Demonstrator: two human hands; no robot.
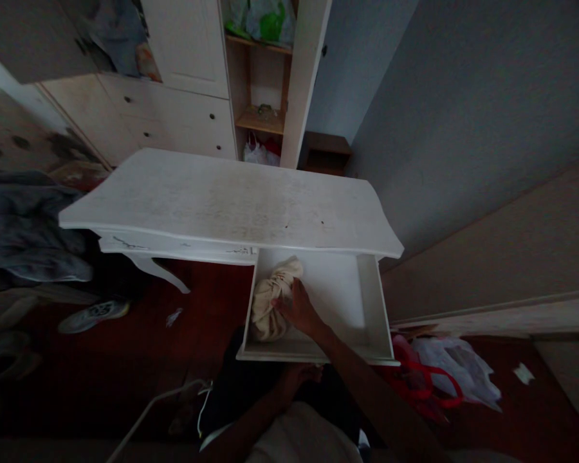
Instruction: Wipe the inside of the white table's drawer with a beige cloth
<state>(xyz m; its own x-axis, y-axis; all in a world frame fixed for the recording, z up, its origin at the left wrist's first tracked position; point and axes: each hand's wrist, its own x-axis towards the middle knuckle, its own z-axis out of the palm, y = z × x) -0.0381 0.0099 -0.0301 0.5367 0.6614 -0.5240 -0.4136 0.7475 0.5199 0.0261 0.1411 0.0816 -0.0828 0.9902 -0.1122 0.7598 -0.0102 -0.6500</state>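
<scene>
A white desk (231,199) stands in front of me with its right drawer (371,302) pulled out. A cream cloth bundle (270,308) lies at the drawer's left side. My right hand (299,308) reaches into the drawer and rests on the bundle, fingers curled against the cloth. My left hand (299,373) is low under the drawer's front edge, in shadow, and its fingers are hard to make out.
A white wardrobe (183,77) with open shelves stands behind the desk. Dark bedding (24,225) lies at the left, a shoe (94,315) on the red floor. Red-handled bags (434,379) sit at the right beside a beige panel (502,257).
</scene>
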